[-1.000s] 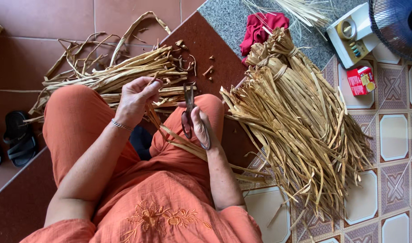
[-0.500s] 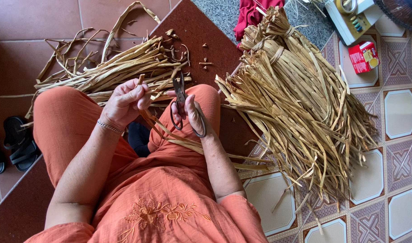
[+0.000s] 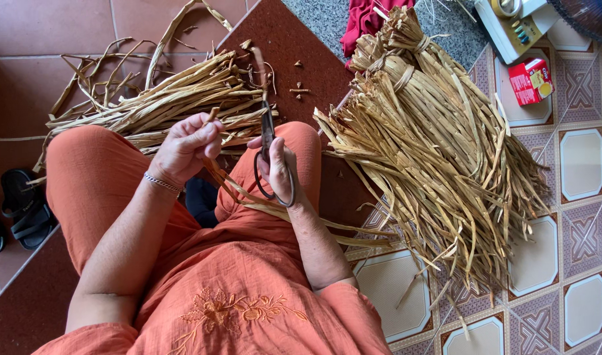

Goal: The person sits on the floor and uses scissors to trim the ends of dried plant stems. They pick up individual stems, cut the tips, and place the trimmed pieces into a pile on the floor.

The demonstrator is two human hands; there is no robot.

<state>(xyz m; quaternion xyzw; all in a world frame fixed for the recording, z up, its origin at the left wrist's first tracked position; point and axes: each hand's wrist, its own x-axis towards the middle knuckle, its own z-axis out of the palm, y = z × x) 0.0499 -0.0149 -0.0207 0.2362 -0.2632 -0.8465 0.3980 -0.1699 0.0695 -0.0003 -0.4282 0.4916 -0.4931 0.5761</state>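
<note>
I sit on the floor in orange clothes, knees apart. My left hand (image 3: 185, 146), with a thin bracelet at the wrist, pinches the end of a dried leaf strip (image 3: 230, 190) that trails down across my lap. My right hand (image 3: 278, 167) grips a pair of dark metal scissors (image 3: 268, 148), blades pointing away from me, close to the strip's held end. A loose pile of dried strips (image 3: 163, 98) lies on the floor beyond my left knee. A large tied bundle of the same strips (image 3: 439, 144) fans out to my right.
Dark sandals (image 3: 22, 210) sit on the floor at far left. A red cloth (image 3: 367, 20), a small red box (image 3: 531, 80) and a white device (image 3: 511, 26) lie at the top right, beside a fan's edge (image 3: 590, 16). Small cut scraps (image 3: 300, 85) dot the dark red tile.
My hands have stayed close together with the strip and scissors; the view has shifted slightly, and the left fingers have closed tighter on the strip's end.
</note>
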